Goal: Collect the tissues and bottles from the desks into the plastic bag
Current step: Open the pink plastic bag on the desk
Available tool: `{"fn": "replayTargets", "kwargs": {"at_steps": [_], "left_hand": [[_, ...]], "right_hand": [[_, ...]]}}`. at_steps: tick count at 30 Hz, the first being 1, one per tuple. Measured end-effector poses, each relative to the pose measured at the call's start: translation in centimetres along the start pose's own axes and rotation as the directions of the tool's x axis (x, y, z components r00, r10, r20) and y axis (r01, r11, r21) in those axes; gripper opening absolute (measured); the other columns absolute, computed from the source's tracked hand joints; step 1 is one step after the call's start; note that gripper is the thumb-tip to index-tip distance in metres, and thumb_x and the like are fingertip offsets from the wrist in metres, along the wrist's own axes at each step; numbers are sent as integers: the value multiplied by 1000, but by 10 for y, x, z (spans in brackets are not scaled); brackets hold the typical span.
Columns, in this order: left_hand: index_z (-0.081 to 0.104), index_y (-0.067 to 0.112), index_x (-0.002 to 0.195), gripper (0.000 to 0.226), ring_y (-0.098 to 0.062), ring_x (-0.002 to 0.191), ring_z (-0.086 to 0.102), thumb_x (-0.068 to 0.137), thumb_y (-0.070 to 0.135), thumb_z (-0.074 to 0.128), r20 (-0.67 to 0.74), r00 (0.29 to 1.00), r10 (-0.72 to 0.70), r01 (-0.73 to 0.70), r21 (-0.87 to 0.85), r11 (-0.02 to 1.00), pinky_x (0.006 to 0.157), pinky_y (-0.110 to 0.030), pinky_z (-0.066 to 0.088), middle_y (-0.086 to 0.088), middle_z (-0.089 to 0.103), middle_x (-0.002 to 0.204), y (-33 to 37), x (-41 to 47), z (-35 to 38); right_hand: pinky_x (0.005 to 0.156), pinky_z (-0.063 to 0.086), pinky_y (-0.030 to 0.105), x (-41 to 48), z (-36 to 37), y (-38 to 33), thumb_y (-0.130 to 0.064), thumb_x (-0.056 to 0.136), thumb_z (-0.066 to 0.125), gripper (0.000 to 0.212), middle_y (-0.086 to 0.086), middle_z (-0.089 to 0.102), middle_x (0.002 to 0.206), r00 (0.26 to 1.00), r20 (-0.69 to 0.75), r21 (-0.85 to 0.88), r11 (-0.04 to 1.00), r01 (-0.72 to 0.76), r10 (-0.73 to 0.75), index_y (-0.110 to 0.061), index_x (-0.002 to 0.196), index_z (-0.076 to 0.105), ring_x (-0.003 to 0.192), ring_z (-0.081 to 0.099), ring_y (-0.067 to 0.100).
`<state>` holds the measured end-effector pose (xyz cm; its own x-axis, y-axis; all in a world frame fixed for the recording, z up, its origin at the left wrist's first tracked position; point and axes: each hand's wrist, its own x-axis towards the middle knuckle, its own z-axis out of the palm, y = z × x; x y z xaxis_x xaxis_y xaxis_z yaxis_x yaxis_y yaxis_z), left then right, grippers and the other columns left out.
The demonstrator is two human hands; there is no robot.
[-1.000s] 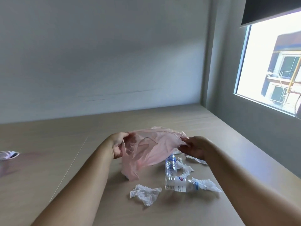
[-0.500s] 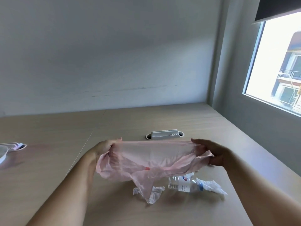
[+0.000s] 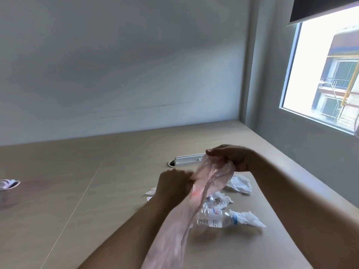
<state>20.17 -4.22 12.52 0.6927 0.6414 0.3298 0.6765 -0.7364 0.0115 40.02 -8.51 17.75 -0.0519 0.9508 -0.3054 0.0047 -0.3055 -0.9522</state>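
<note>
Pale grey matte wall (image 3: 124, 65) at the far side. Window (image 3: 326, 78) on the right, bright, with a dark roller blind (image 3: 322, 6) at its top. Desk (image 3: 58, 200): light wood-grain laminate, smooth, with one thin seam (image 3: 85, 189) running near-to-far left of centre. White oblong cable tray (image 3: 186, 159) lies far of the hands.

Plastic bag (image 3: 213, 176): thin, translucent pink film, heavily wrinkled, held above the desk at centre-right.
- Right hand (image 3: 231, 159): fingers together and thumb clamped on the bag's bunched top edge.
- Left hand (image 3: 172, 184): back toward the camera, fingers curled closed on the film where it meets the hand's right side; the fingertips are hidden.
- From there the film drapes down along the left forearm to the near edge of view, clinging flat and showing milky against the arm.

Bottle (image 3: 215, 219): clear ribbed plastic, lying on its side on the desk just right of the draped film, with a white label and blue cap pointing right.

Tissues, all white, crumpled and irregular, on the desk:
- tissue A (image 3: 240, 184), below the right wrist.
- tissue B (image 3: 250, 221), touching the bottle's cap end.
- tissue C (image 3: 223, 199), between A and the bottle.
- tissue D (image 3: 151, 191), partly hidden behind the left hand.
</note>
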Motion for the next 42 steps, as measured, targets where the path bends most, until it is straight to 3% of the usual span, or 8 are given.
{"fn": "replayTargets", "kwargs": {"at_steps": [4, 8, 17, 23, 28, 33, 38, 42], "left_hand": [[68, 27, 100, 26, -29, 98, 63, 87, 29, 46, 169, 974, -154, 182, -166, 969, 83, -34, 50, -4, 70, 104, -10, 32, -23], [70, 19, 94, 31, -24, 100, 65, 84, 27, 41, 340, 915, -218, 328, -311, 892, 91, -37, 52, -5, 71, 108, -24, 51, -44], [60, 9, 96, 31, -15, 52, 55, 98, 21, 32, 299, 874, -384, 470, -318, 823, 42, -21, 32, -5, 59, 71, -48, 57, -65], [55, 12, 50, 43, -27, 62, 55, 87, 34, 59, 139, 890, -434, 455, -237, 858, 59, -27, 41, -1, 56, 55, -69, 33, -55], [66, 26, 66, 29, -25, 83, 65, 90, 37, 54, 92, 869, -486, 491, -45, 870, 70, -26, 45, 0, 70, 81, -90, 6, -48], [68, 42, 103, 24, -25, 105, 62, 88, 32, 52, 140, 847, -513, 510, 59, 858, 81, -29, 46, 4, 67, 117, -112, -16, -49], [20, 44, 142, 90, -20, 126, 45, 62, 51, 61, 61, 998, -3, 10, -123, 992, 98, -36, 41, 6, 43, 139, -32, -12, -54], [55, 28, 117, 43, -26, 100, 65, 82, 53, 58, -114, 984, 137, -133, 37, 990, 82, -33, 45, -2, 69, 106, 28, 4, -28]], "right_hand": [[58, 45, 25, -15, -13, -32, -28, 72, 80, 28, 5, 61, 75, 977, -214, -739, 654, -162, 0, -9, 88, 67, 65, 55, 20], [65, 44, 25, -32, -21, -37, -26, 71, 77, 31, 7, 62, 88, 893, -427, -875, 312, -370, -139, -12, 95, 65, 80, 58, 25], [40, 51, 21, -49, -40, 18, -8, 89, 61, 10, 10, 63, 69, 842, -540, -171, 979, -109, -1, -5, 79, 61, 48, 62, 17], [37, 52, 26, -29, -34, 24, -1, 99, 26, 37, 5, 55, 41, 942, -330, 627, 761, 167, 65, -3, 71, 49, 32, 56, 13], [25, 18, 9, -31, -40, 34, -11, 97, 31, 45, -5, 30, 31, 962, -252, 544, 837, 54, 102, -14, 52, 36, 19, 25, 7], [32, 43, 18, -46, -45, 45, -23, 92, 52, 51, 2, 53, 37, 967, -201, 395, 916, -65, 155, -11, 43, 57, 27, 50, 13], [35, 44, 17, -35, -25, 30, -31, 86, 60, 35, 1, 50, 39, 982, -144, 289, 955, -74, 119, -11, 59, 51, 28, 46, 10], [43, 46, 19, -26, -17, 14, -33, 75, 70, 29, -1, 53, 48, 996, -83, -109, 994, -26, 17, -13, 53, 65, 37, 47, 8]]}}
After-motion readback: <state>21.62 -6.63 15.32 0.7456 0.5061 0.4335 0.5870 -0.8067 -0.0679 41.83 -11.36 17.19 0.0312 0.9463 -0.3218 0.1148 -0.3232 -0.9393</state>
